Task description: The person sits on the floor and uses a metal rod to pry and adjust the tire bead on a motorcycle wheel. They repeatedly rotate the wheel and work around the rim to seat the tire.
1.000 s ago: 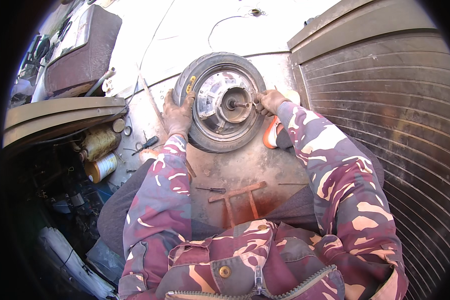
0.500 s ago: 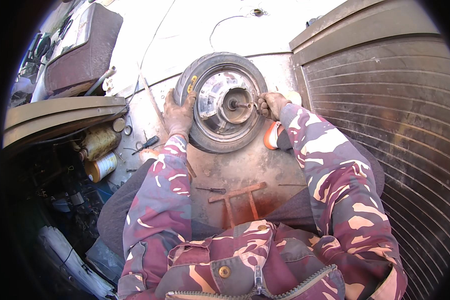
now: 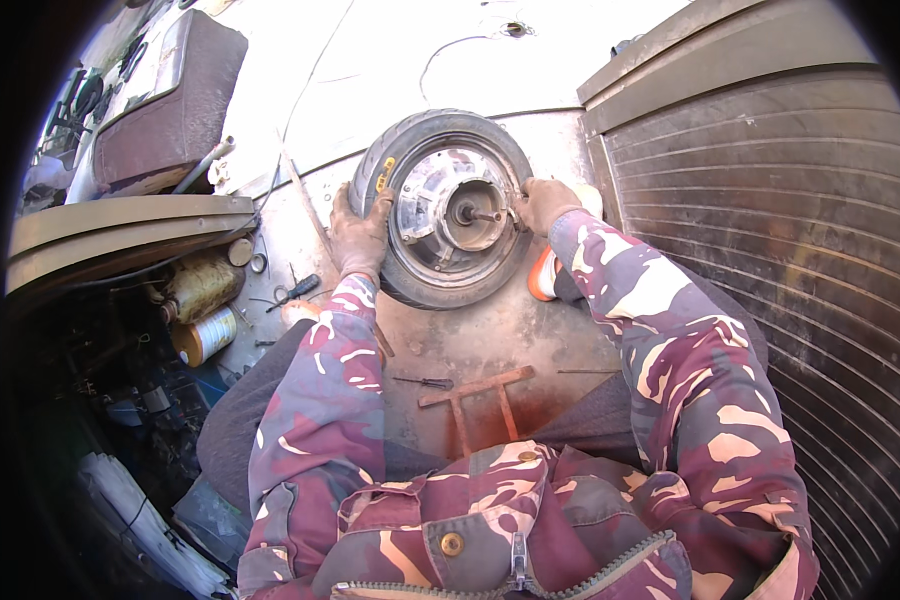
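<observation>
Half-open left hand [image 3: 360,240] gripped the black-tyred metal wheel [image 3: 436,207]; curled right hand [image 3: 547,205], contents unclear, seemingly worked its rim [image 3: 450,270]; steadiness mattered next.

Rusty frame [image 3: 477,386] on floor [image 3: 440,335] — screwdriver [image 3: 435,382] just left of it. Yellow tub [image 3: 206,336] beside grimy container [image 3: 203,288], left. Brown boxy piece [image 3: 165,125], upper left. Ribbed panel [image 3: 770,220] along right side — dark wire [image 3: 447,46], top.

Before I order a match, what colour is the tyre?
The tyre is black, yellow-marked; best view: head.
</observation>
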Tool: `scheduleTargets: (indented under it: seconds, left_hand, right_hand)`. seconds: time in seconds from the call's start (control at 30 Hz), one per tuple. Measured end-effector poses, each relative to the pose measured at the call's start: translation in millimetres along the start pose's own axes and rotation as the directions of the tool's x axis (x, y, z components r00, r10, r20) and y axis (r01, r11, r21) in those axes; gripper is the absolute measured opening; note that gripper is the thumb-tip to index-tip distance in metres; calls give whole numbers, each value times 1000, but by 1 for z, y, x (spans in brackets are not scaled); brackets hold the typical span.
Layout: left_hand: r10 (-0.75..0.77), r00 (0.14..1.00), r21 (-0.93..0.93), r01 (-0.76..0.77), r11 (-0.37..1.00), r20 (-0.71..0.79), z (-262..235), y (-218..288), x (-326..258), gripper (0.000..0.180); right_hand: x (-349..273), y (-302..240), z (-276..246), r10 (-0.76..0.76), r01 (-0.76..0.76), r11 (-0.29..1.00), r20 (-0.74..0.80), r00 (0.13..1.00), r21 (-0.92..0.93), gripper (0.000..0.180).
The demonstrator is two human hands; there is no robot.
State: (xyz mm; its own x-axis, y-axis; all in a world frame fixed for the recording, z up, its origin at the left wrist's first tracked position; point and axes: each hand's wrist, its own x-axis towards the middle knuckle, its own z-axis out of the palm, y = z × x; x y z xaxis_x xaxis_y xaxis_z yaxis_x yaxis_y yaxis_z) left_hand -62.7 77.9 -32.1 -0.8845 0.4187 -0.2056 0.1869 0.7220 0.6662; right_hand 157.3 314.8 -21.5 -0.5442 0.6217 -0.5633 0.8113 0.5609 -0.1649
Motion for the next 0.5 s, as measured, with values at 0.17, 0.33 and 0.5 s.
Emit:
scheduleTargets:
  seconds: [0.17, 0.33, 0.5]
  left_hand:
    - [-3, 1000, -8, 3, 1000, 3, 0, 1, -1, 101]
    - [21, 1000, -12, -21, 1000, -8, 0, 0, 0, 101]
    - [16, 1000, -11, -16, 1000, -8, -1, 2, -1, 100]
  right_hand:
    - [0, -4, -8, -96, 104, 984, 66, 993, -142, 32]
    - [11, 10, 2, 79, -89, 934, 44, 996, 345, 29]
    - [31, 29, 36, 214, -464, 56, 443, 870, 884, 26]
